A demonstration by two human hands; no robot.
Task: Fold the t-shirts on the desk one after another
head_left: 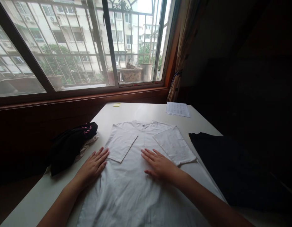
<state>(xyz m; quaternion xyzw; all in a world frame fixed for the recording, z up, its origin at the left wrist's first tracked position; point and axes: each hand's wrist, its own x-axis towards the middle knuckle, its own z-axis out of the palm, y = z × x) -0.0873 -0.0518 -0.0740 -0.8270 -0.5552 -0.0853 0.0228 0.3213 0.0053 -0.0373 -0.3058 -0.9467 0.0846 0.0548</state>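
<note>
A white T-shirt (134, 192) lies spread on the white table, its neckline toward the window and its hem toward me. Both sleeves are folded inward over the chest. My left hand (95, 165) rests flat at the shirt's left edge, its fingertips by the lower corner of the left sleeve (122, 142). Flat on the middle of the chest, my right hand (158, 164) has its fingers stretched out and spread a little. The right sleeve (175, 143) lies just beyond it. Neither hand grips the cloth. Some wrinkles run across the lower part of the shirt.
Crumpled dark clothing with pink marks (72, 146) sits on the table's left edge. Dark folded cloth (221, 164) lies along the right side. At the far end of the table (146, 110) are printed papers (178, 109) and a yellow note (116, 104). A barred window (89, 47) stands behind.
</note>
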